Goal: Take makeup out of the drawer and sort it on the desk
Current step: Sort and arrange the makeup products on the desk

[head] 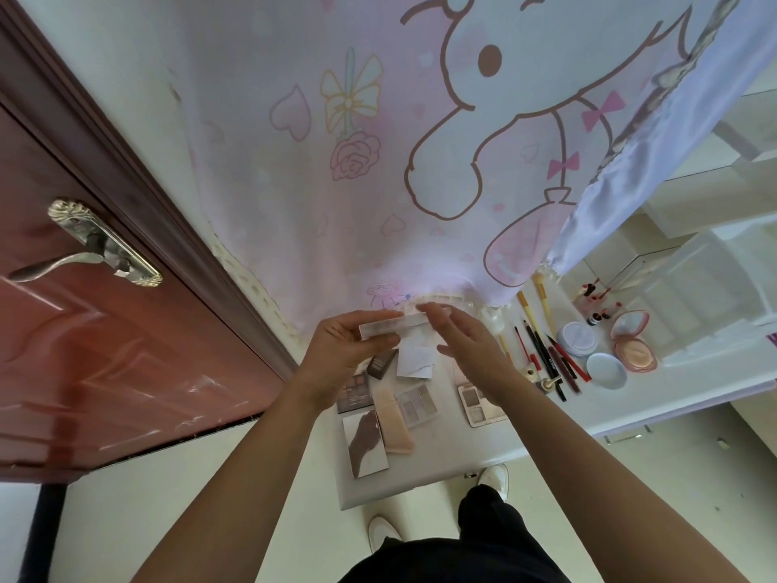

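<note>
The desk (429, 456) stood before a hanging curtain (336, 183), with a door (84, 351) to its left. On the desk's left part lay a cluster of palettes (365, 443). A tube (394, 420) lay between two of them, with a small box (380, 364) and a card (415, 362) behind. Another palette (479, 408) lay right of the cluster. Further right, pencils (553, 361) lay side by side, with brushes (536, 307) behind them. Beyond these sat two round compacts (579, 339), an open compact (632, 340) to their right and lipsticks (595, 300) behind. Above the cluster, the left hand (340, 351) held a slim case (393, 328), and the right hand (466, 342) was at its right end.
</note>
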The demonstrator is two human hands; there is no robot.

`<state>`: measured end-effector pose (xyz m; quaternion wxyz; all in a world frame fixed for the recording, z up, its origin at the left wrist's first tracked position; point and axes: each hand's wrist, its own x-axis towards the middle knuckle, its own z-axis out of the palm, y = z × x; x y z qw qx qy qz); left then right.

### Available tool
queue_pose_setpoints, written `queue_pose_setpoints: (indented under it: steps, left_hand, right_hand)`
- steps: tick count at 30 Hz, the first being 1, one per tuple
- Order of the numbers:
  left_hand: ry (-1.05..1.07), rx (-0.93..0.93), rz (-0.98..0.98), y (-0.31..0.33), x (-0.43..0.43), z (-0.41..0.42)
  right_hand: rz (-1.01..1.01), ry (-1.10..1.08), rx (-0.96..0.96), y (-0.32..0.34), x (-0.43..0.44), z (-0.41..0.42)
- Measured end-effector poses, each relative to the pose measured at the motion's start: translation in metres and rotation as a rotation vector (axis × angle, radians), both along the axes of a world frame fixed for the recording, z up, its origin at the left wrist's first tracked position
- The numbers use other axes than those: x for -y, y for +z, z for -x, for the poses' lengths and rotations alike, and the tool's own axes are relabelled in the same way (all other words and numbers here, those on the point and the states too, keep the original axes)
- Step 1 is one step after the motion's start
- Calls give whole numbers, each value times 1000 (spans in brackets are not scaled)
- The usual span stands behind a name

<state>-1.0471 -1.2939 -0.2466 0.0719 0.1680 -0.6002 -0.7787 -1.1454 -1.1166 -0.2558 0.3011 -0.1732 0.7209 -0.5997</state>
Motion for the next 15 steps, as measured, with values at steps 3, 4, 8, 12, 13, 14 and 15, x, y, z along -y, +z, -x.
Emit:
queue_pose_setpoints:
  steps: [3, 4, 8, 12, 13, 14, 15]
  left_hand:
    - [-10, 36, -5, 2, 0, 3]
    - [-45, 56, 26, 0, 2, 3]
    - [-171, 231, 207, -7, 8, -2]
    - [4, 201, 203, -14, 10, -8]
    - [44, 183, 239, -16, 11, -8]
    - [68, 173, 280, -18, 12, -7]
    - [74, 167, 311, -18, 13, -7]
  right_hand:
    - [-49, -111, -82, 3, 8, 1]
    - [-66, -160, -87, 2, 10, 1]
    - [67, -401, 208, -6, 4, 10]
    - [102, -405, 326, -16, -6, 17]
    - [74, -395, 280, -17, -8, 19]
    - [60, -372, 222, -17, -10, 20]
    - [54, -326, 168, -15, -12, 22]
